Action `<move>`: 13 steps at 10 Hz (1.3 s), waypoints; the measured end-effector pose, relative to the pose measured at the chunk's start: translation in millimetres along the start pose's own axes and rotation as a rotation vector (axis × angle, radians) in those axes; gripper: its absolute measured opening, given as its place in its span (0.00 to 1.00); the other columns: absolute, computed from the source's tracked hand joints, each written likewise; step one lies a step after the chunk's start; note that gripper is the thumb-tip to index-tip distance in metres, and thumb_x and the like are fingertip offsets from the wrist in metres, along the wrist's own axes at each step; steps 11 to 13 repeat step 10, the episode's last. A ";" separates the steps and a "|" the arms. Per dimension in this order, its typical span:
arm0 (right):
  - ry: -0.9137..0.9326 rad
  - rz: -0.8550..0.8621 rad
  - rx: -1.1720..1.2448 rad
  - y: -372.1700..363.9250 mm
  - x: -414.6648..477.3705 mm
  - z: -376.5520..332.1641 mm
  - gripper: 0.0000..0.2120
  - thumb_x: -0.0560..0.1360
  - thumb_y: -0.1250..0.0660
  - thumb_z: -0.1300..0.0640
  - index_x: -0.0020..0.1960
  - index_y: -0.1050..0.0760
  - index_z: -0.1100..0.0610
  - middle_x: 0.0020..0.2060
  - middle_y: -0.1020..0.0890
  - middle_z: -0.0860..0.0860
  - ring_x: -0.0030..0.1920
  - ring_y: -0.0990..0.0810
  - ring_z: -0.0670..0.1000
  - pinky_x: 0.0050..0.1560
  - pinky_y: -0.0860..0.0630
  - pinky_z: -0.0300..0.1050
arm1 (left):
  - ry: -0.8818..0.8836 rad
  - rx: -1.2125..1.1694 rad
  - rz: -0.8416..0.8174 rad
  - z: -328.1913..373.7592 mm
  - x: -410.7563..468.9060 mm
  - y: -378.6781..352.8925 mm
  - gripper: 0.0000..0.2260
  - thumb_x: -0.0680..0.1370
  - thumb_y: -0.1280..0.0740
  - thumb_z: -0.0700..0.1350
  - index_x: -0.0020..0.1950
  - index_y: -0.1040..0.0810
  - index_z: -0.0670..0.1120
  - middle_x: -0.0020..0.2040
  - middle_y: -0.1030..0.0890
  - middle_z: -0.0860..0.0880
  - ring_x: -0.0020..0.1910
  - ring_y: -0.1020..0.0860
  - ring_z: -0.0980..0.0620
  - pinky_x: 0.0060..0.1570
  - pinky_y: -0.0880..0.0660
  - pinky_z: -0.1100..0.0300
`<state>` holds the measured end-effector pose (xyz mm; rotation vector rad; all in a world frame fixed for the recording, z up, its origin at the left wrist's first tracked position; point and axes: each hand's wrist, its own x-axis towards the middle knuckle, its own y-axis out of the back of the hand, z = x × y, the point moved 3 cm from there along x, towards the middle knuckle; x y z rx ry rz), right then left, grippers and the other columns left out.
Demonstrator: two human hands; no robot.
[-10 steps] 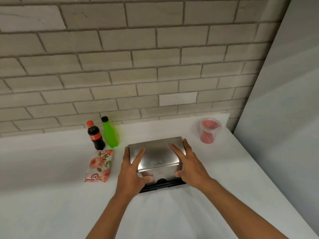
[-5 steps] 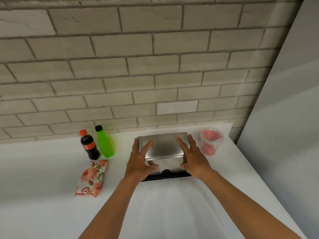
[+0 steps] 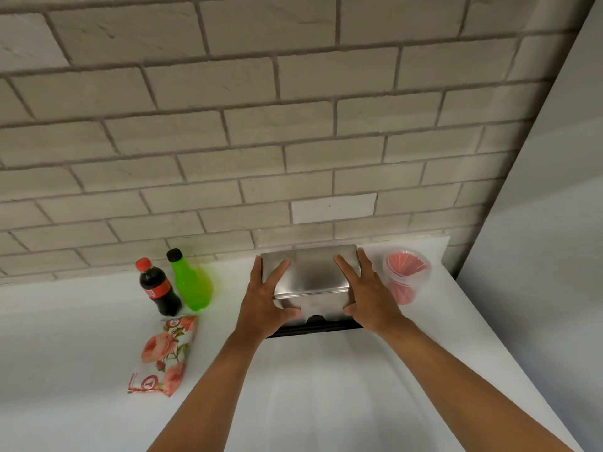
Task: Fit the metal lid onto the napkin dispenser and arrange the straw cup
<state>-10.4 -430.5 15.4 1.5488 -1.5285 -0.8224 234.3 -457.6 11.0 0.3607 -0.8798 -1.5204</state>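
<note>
— Two hands on that brushed-steel napkin dispenser lid [image 3: 310, 275]?
— Yes: left hand [image 3: 265, 300] and right hand [image 3: 368, 296] grasp its ends, steadying it against the brick wall [image 3: 293, 125]. The clear straw cup [image 3: 406, 277] waits just beside, untouched.

Pushed farther back: the napkin dispenser [image 3: 311, 288] now sits close to the brick wall [image 3: 293, 125], higher in the frame than before. Left hand [image 3: 264, 305] and right hand [image 3: 372, 298] moved along with it, and now closer to the straw cup [image 3: 406, 275] at right.
</note>
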 end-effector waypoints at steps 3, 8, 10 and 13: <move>0.002 0.014 -0.003 -3.4 7.5 2.7 0.58 0.70 0.26 0.70 0.84 0.55 0.35 0.85 0.63 0.49 0.67 0.22 0.58 0.39 0.24 0.38 | -0.017 0.016 -0.007 -5.1 7.8 -3.9 0.51 0.62 0.15 0.52 0.78 0.39 0.71 0.85 0.51 0.50 0.83 0.42 0.48 0.64 0.28 0.58; -0.019 -0.079 0.000 27.1 -0.7 1.0 0.57 0.69 0.19 0.59 0.84 0.51 0.33 0.86 0.57 0.49 0.79 0.33 0.58 0.62 0.19 0.51 | 0.044 0.181 0.013 5.7 -5.2 -0.9 0.53 0.65 0.18 0.58 0.83 0.44 0.64 0.86 0.54 0.44 0.83 0.47 0.40 0.72 0.31 0.41; -0.131 -0.010 0.020 60.4 -23.4 31.5 0.61 0.62 0.16 0.37 0.84 0.50 0.34 0.85 0.45 0.50 0.81 0.37 0.55 0.71 0.30 0.54 | 0.050 0.386 0.088 16.0 -24.5 -12.7 0.51 0.68 0.25 0.67 0.85 0.48 0.58 0.85 0.52 0.40 0.84 0.51 0.39 0.76 0.40 0.42; -0.131 -0.010 0.020 60.4 -23.4 31.5 0.61 0.62 0.16 0.37 0.84 0.50 0.34 0.85 0.45 0.50 0.81 0.37 0.55 0.71 0.30 0.54 | 0.050 0.386 0.088 16.0 -24.5 -12.7 0.51 0.68 0.25 0.67 0.85 0.48 0.58 0.85 0.52 0.40 0.84 0.51 0.39 0.76 0.40 0.42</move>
